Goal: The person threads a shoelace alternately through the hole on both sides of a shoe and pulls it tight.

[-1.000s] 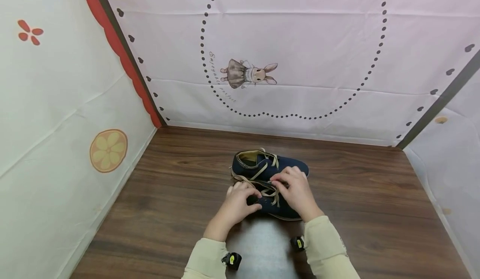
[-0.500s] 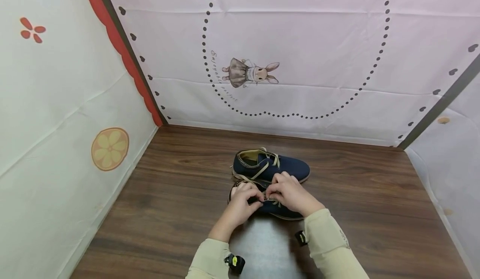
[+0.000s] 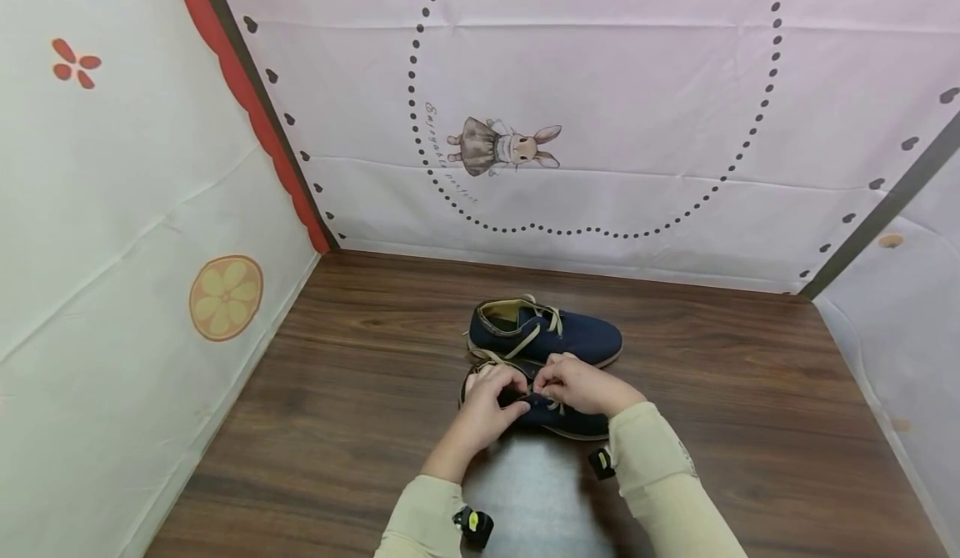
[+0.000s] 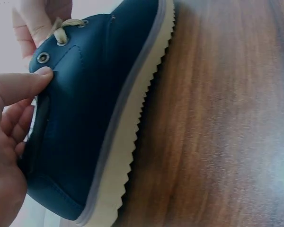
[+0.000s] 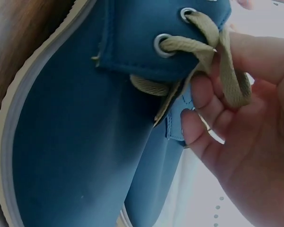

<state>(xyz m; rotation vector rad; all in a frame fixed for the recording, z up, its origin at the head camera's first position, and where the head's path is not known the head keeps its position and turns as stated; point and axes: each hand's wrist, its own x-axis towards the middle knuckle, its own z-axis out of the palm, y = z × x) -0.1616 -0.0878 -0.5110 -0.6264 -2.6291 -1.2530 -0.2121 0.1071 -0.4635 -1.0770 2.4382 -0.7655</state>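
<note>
A navy lace-up shoe (image 3: 573, 423) with a pale sole stands on the wooden surface, toe to the right. My left hand (image 3: 483, 408) grips its collar; in the left wrist view the thumb (image 4: 40, 80) presses the outside just below a bare metal eyelet (image 4: 43, 57), the other fingers inside the opening. Beige shoelace (image 5: 235, 82) threads through the eyelets farther forward. With thumb and fingers, my right hand (image 3: 583, 384) pinches that lace over the tongue area; the exact pinch point is partly hidden. The fingertips of both hands nearly meet.
The matching navy shoe (image 3: 588, 337), laces loosely threaded, stands right behind, close against the first. Brown wood-grain surface (image 3: 360, 424) surrounds both. A printed white sheet (image 3: 637, 124) rises at the back, with others at the sides. A pale grey patch (image 3: 525, 491) lies between the forearms.
My right hand has moved left and inward from the laces toward the left fingertips, its fingers closing together. The left hand keeps its place on the collar. The shoes stay put.
</note>
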